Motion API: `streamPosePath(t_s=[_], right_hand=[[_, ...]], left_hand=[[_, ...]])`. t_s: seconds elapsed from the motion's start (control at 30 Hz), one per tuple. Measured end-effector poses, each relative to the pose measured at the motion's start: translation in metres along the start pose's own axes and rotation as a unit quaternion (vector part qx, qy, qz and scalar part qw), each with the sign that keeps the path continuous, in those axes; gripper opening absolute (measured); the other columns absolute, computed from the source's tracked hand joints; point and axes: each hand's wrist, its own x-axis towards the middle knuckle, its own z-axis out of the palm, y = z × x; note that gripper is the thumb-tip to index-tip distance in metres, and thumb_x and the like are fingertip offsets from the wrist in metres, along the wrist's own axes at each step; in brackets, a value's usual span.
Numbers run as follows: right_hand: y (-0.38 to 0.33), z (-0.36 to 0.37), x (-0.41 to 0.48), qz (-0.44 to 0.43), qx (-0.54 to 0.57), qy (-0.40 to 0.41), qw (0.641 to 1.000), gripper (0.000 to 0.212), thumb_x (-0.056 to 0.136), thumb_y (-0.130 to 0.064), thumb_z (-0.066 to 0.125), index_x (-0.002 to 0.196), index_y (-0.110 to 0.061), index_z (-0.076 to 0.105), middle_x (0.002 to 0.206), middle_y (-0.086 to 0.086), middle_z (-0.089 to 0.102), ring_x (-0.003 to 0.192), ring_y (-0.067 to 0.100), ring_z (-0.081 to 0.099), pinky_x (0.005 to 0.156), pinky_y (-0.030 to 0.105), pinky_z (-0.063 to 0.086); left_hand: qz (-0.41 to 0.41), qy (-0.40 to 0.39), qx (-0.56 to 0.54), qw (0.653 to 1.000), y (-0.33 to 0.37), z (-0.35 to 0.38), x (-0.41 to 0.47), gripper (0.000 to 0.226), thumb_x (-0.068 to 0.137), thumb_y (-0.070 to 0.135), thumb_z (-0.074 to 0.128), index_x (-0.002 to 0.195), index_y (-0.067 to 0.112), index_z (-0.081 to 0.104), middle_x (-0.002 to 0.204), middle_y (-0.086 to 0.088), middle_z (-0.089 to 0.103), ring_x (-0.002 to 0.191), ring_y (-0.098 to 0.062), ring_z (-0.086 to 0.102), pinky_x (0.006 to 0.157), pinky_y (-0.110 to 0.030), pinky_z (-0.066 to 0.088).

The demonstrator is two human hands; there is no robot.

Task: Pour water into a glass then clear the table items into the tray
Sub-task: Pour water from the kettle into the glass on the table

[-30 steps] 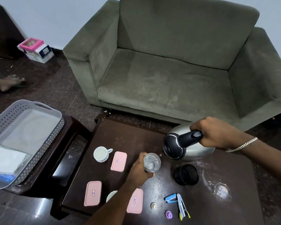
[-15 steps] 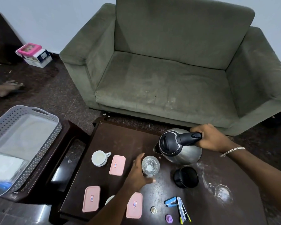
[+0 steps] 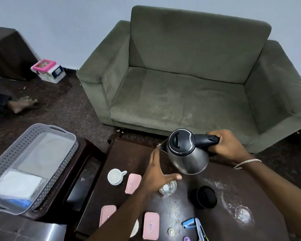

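Two bare hands are seen above a dark brown wooden table (image 3: pixel 233 192). The right hand (image 3: pixel 228 145) is clamped around the black handle of a stainless-steel electric kettle with a black lid (image 3: pixel 186 152), which is held clear of the table; its spout points toward nine o'clock and its handle toward three o'clock, so the long axis runs left to right, with the body only slightly tilted. The left hand (image 3: pixel 157 176) is spread with fingers apart, just above a small clear drinking glass (image 3: pixel 168 187) that stands upright on the table directly below the kettle at six o'clock; whether the hand touches the glass cannot be told. A round black kettle base (image 3: pixel 206 197) sits on the table at four o'clock from the glass. A white ceramic cup (image 3: pixel 115 176) stands at nine o'clock from the glass, with a pink rectangular lid (image 3: pixel 133 183) between them. Two more pink lids (image 3: pixel 151 225) lie nearer the front edge. A grey perforated plastic tray (image 3: pixel 9 164) rests on a separate dark side table at nine o'clock, well apart from the kettle.
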Motion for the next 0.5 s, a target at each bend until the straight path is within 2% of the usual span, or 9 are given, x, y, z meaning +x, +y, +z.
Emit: streamPosePath(t_s=[0.17, 0.33, 0.5], right_hand=[[-0.034, -0.001, 0.013, -0.008, 0.037, 0.019, 0.999, 0.017, 0.051, -0.004, 0.058, 0.057, -0.014, 0.045, 0.052, -0.013, 0.038, 0.049, 0.004, 0.035, 0.043, 0.021, 0.028], [-0.068, 0.006, 0.031, -0.007, 0.052, 0.025, 0.998, 0.019, 0.050, -0.007, 0.061, 0.060, -0.010, 0.045, 0.051, -0.014, 0.039, 0.048, 0.004, 0.034, 0.044, 0.024, 0.026], [-0.111, 0.021, 0.057, -0.003, 0.070, 0.014, 0.997, 0.019, 0.048, -0.007, 0.063, 0.062, -0.007, 0.049, 0.051, -0.008, 0.044, 0.048, 0.010, 0.040, 0.050, 0.032, 0.034]], left_hand=[[0.026, 0.035, -0.022, 0.999, 0.031, -0.031, 0.015, 0.127, 0.056, 0.063, 0.095, 0.155, 0.046, 0.019, 0.159, 0.027, 0.029, 0.149, 0.003, 0.031, 0.121, -0.045, 0.038], [0.046, 0.071, -0.022, 0.996, 0.051, -0.077, 0.014, 0.124, 0.058, 0.052, 0.098, 0.156, 0.038, 0.024, 0.158, 0.019, 0.039, 0.147, -0.008, 0.040, 0.118, -0.049, 0.041], [0.042, 0.085, -0.028, 0.995, 0.065, -0.133, 0.008, 0.113, 0.059, 0.052, 0.099, 0.149, 0.046, 0.032, 0.148, 0.019, 0.053, 0.135, -0.003, 0.054, 0.108, -0.044, 0.053]])
